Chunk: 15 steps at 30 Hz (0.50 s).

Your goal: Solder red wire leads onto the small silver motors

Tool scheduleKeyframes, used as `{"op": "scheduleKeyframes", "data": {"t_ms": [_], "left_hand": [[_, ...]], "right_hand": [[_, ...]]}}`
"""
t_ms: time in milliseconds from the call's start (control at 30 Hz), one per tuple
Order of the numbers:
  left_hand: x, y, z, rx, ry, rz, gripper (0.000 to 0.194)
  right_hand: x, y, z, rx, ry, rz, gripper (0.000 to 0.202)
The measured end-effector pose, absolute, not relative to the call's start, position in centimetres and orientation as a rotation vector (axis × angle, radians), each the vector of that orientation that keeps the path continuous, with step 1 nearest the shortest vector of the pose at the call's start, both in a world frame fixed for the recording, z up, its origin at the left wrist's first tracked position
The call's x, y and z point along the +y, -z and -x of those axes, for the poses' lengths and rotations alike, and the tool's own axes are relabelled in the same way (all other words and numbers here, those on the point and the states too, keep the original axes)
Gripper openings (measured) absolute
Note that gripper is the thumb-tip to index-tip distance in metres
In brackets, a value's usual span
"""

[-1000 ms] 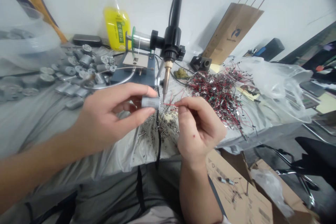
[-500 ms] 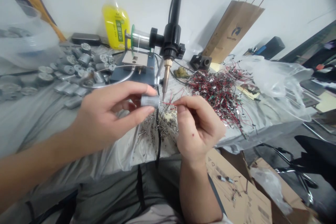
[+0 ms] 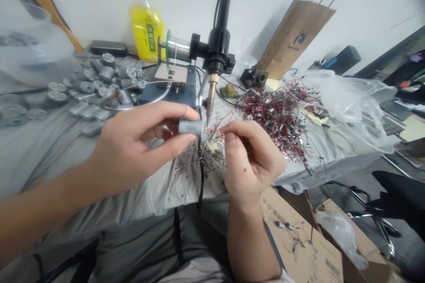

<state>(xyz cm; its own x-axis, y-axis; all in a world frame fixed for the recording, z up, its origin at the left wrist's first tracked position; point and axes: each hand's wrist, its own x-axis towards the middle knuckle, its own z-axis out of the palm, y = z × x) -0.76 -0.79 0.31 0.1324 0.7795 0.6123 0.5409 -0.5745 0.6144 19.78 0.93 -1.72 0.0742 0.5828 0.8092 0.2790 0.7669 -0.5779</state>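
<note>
Between thumb and fingers, my left hand (image 3: pixel 142 141) holds a small grey cylindrical motor (image 3: pixel 190 128) sideways, its end facing right. My right hand (image 3: pixel 252 157) pinches a thin red wire (image 3: pixel 215 130) that reaches left to the motor's end. Just above that spot is the tip of a soldering iron (image 3: pixel 211 93), which points down from its clamp. Whether the tip touches the wire or the motor terminal I cannot tell. Behind my left hand, a solder spool (image 3: pixel 178 48) with a green rim sits on the blue stand (image 3: pixel 149 93).
Several grey motors (image 3: pixel 106 75) lie at the left beside a clear plastic tub (image 3: pixel 43 53). A heap of red and black wires (image 3: pixel 275 115) covers the right side. Behind stand a yellow bottle (image 3: pixel 146 31) and a paper bag (image 3: pixel 295 37). A black cable (image 3: pixel 201 177) hangs over the front edge.
Almost nothing differs. Both hands keep their hold on the motor and the red wire at the iron's tip, and the view has shifted very slightly.
</note>
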Motion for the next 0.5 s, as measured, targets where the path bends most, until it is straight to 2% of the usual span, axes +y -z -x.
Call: {"op": "scheduleKeyframes", "data": {"t_ms": [500], "left_hand": [[-0.74,-0.20,0.85,1.269,-1.431,-2.183,0.025]], "right_hand": [[0.90,1.76,-19.79,-1.518,-0.262,0.726,0.018]]}}
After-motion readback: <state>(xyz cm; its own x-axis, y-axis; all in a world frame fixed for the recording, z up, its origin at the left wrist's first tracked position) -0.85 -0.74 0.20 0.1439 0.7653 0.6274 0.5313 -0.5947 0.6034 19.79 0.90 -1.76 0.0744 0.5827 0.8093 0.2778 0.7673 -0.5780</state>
